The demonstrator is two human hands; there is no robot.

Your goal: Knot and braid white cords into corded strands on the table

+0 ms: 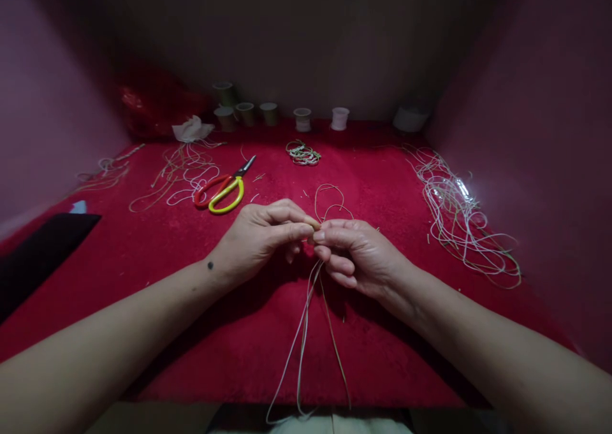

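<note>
My left hand and my right hand meet fingertip to fingertip above the red cloth. Both pinch the same thin cords, whose gripped part is hidden between the fingers. From that pinch, pale and tan strands hang down over the table's front edge. Beyond the fingers, a thin loop of the cord lies on the cloth. Scissors with one red and one yellow handle rest to the left of my left hand, blades pointing away.
Several thread spools stand along the back wall. A small bundle of knotted cord lies in front of them. Loose cords are heaped at right, more cords at left. A dark flat object sits at the left edge of the red cloth.
</note>
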